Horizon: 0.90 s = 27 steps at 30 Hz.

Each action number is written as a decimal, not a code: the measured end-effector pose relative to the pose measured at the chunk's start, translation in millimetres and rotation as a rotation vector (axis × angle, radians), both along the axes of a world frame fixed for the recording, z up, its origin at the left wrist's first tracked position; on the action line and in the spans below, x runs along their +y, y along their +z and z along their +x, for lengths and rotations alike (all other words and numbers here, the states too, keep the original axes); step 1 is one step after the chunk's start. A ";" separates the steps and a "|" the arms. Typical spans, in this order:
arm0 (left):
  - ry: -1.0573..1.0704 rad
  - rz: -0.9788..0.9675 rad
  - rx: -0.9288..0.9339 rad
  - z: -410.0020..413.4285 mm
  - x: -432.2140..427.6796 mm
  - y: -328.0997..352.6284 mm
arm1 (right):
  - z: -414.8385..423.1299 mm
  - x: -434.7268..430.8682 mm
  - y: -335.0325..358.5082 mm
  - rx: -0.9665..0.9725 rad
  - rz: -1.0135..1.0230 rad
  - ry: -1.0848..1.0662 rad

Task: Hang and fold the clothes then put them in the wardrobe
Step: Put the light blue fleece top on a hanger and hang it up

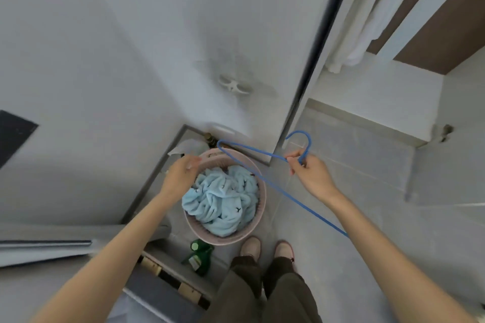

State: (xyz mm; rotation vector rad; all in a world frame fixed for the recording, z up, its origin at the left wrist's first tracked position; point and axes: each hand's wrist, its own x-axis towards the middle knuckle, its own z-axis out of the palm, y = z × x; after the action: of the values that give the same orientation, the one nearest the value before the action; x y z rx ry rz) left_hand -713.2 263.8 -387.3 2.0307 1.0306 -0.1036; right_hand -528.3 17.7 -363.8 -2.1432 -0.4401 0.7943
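Note:
A pink laundry basket [256, 231] stands on the floor by my feet, filled with a crumpled light blue garment [223, 199]. My right hand [309, 176] pinches a thin blue wire hanger [252, 162] at its neck, just below the hook; the hanger stretches across above the basket. Over the basket's left rim hovers my left hand [181, 173], fingers loosely curled and holding nothing. At the upper right, white clothes [367, 21] hang inside the open wardrobe.
A green bottle [198, 257] lies on the floor just in front of the basket. A low grey shelf [157, 286] with boxes sits at my lower left. A white wall with a dark frame edge rises ahead. Grey floor tiles [367, 165] spread to the right.

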 end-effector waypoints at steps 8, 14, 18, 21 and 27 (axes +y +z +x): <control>0.091 0.006 0.092 -52.8 20.2 -112.5 | -36.1 29.9 -85.9 0.036 0.063 0.022; -0.061 0.106 0.177 -67.9 34.3 -241.5 | -49.5 39.9 -187.9 0.020 0.118 0.042; -0.222 0.267 0.266 -67.9 51.0 -319.9 | -53.3 45.0 -247.8 -0.009 0.164 0.040; -0.324 0.376 0.445 -69.0 63.2 -368.3 | -53.8 46.1 -281.4 -0.013 0.204 0.038; -0.300 0.525 0.507 -75.1 65.8 -409.5 | -56.5 39.1 -312.0 -0.033 0.249 0.036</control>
State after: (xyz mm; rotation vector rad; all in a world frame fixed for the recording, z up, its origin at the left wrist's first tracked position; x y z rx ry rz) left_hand -788.3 329.6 -796.8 2.7180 1.1263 -0.5836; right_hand -584.8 56.8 -675.8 -1.9238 -0.5652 0.6867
